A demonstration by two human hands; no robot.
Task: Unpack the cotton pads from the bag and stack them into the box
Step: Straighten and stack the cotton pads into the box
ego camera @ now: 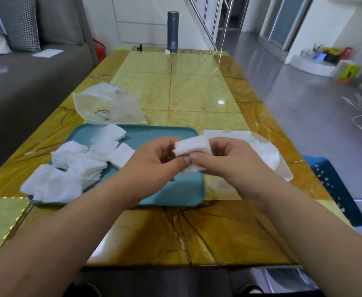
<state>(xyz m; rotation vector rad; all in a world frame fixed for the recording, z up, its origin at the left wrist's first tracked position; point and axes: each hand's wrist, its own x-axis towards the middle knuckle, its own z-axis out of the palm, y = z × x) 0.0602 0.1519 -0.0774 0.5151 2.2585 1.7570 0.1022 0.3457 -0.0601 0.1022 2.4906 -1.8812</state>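
Both hands hold one small stack of white cotton pads [191,150] above the right part of a teal tray [175,191]. My left hand [154,161] grips the stack from the left and my right hand [222,161] from the right, thumbs meeting under it. Several loose piles of cotton pads [73,168] lie on the tray's left half and spill over its edge. A crumpled clear plastic bag [105,106] lies behind the tray. To the right of the tray, a clear box [250,142] with white pads in it is partly hidden by my right hand.
The yellow marble-pattern table [175,86] carries a dark grey flask [173,32] at its far end. A grey sofa [26,82] runs along the left. A blue basket [334,185] stands on the floor at the right table edge.
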